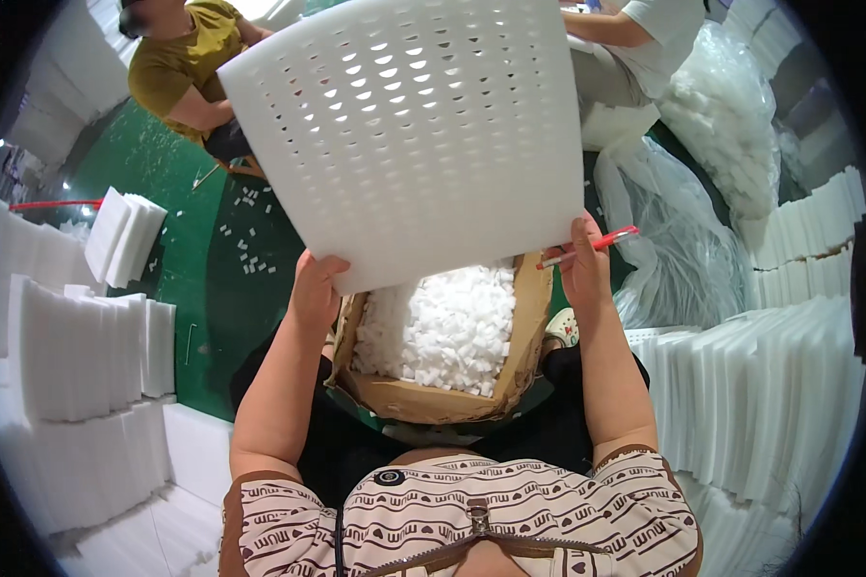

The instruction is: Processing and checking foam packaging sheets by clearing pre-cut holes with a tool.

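A large white foam sheet (pixel 433 202) with rows of small cut-out holes is held up in front of me. My left hand (pixel 316 287) grips its near left corner, thumb on top. At the near right corner my right hand (pixel 585 262) pinches the sheet and also keeps a red pen (pixel 601 242) tucked between its fingers. Beneath the sheet, between my knees, stands a cardboard box (pixel 423 404) filled with small white foam pieces (pixel 452 332). The sheet hides the far part of the box.
Stacks of white foam sheets rise at the left (pixel 77 356) and right (pixel 741 394). Clear plastic bags (pixel 674 231) lie at the right. Foam scraps (pixel 250 260) dot the green floor (pixel 197 317). Two people sit beyond the sheet, one in a mustard shirt (pixel 178 72).
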